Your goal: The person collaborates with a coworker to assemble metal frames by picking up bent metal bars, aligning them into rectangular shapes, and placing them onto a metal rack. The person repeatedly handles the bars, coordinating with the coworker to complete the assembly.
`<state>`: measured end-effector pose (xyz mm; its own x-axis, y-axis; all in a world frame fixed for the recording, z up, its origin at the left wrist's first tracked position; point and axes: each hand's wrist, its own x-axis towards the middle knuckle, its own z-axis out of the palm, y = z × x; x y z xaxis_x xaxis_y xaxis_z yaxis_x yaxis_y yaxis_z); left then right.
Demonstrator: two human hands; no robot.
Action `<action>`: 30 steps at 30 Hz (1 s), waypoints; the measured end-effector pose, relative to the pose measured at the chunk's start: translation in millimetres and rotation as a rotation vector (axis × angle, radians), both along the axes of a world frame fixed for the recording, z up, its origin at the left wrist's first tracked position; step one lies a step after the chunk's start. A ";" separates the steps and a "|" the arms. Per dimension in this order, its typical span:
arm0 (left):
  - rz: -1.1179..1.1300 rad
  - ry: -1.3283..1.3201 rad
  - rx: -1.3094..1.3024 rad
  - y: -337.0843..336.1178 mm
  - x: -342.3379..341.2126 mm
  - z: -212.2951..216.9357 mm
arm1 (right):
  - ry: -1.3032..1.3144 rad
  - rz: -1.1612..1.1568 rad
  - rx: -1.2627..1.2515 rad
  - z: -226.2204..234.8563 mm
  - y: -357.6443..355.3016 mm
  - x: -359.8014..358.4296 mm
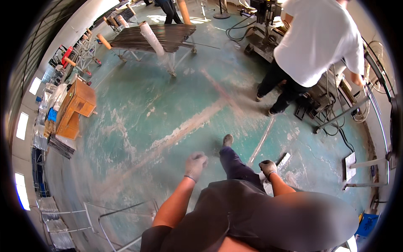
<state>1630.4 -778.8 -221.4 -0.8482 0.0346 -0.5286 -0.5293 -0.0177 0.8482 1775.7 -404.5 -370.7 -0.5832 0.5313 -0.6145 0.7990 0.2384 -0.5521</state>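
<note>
My left hand [196, 166], in a pale work glove, hangs in front of my body over the green floor. Its fingers are curled in and nothing shows in them; motion softens its outline. Close to my waist on the right, my gloved right hand [268, 168] is drawn into a loose fist, with no object visible in it. Behind that hand a light metal bar [283, 161] lies low near the floor, partly hidden. One of my legs, in dark trousers [234, 164], is stretched forward with its shoe on the floor.
A person in a white shirt [319, 42] stands at machinery [268, 35] on the far right, near hoses and metal frames. Long thin rods [138, 38] lie on a wheeled rack far left. A wooden desk [77, 107] stands left; a tubular frame [121, 210] is near left.
</note>
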 end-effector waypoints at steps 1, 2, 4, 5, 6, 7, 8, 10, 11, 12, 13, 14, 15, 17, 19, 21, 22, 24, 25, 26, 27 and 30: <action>-0.010 0.010 -0.011 1.1 -34.9 -6.6 | 0.012 -0.052 -0.053 -15.0 4.9 -42.4; -0.018 0.019 -0.021 1.1 -68.7 -12.7 | 0.000 -0.069 -0.058 -29.5 9.6 -85.0; -0.027 -0.042 -0.016 1.3 -130.6 -25.6 | 0.043 -0.010 -0.017 -54.0 24.6 -175.2; -0.021 -0.111 0.002 -2.1 -156.5 -37.6 | 0.030 -0.002 0.031 -59.8 31.2 -219.3; -0.016 -0.174 0.011 -12.1 -185.7 -47.1 | 0.023 0.004 0.071 -62.3 31.1 -269.8; -0.071 -0.213 0.088 -20.0 -213.7 -54.4 | 0.031 -0.019 0.015 -64.8 35.4 -318.3; -0.085 -0.184 0.020 -17.2 -244.8 -51.4 | 0.036 -0.040 -0.028 -67.3 45.6 -366.7; -0.114 -0.138 -0.115 -8.9 -303.8 -39.2 | 0.157 -0.106 -0.051 -72.2 55.7 -456.9; -0.058 -0.067 -0.204 -2.8 -330.1 -30.8 | 0.149 -0.080 -0.027 -62.5 56.9 -501.7; 0.026 -0.107 -0.133 0.9 -358.3 -25.7 | 0.144 -0.052 -0.004 -50.3 60.0 -547.8; 0.086 -0.144 -0.058 7.3 -391.8 -20.5 | 0.243 -0.099 -0.004 -65.5 72.6 -588.7; 0.141 -0.181 0.016 14.6 -427.4 -16.5 | 0.344 -0.149 -0.002 -87.7 86.5 -627.7; 0.180 -0.250 0.024 22.5 -459.7 -15.3 | 0.364 -0.173 0.012 -93.4 96.0 -670.5; 0.009 -0.325 0.104 21.7 -518.6 -45.5 | 0.414 -0.224 0.038 -97.8 103.0 -753.2; -0.012 -0.312 -0.026 37.4 -577.8 -64.8 | 0.311 -0.308 -0.020 -87.3 101.9 -832.9; -0.058 -0.179 -0.045 44.5 -658.6 -80.7 | 0.209 -0.342 0.001 -76.8 105.0 -907.9; -0.086 -0.110 -0.053 50.6 -701.7 -81.7 | 0.196 -0.410 -0.023 -77.0 105.8 -943.6; -0.025 -0.198 -0.012 50.7 -782.5 -71.6 | 0.194 -0.522 -0.004 -93.8 109.5 -1000.6; -0.026 -0.131 -0.045 49.7 -824.4 -65.7 | 0.206 -0.563 0.037 -109.7 113.0 -1024.6; -0.027 -0.050 -0.075 51.7 -868.4 -58.5 | 0.212 -0.520 0.000 -120.3 116.6 -1051.8; 0.003 -0.036 -0.100 55.0 -907.7 -45.8 | 0.220 -0.477 -0.038 -128.7 114.6 -1076.8; 0.097 -0.011 -0.153 49.9 -987.4 -15.1 | 0.108 -0.246 -0.049 -132.2 79.4 -1142.7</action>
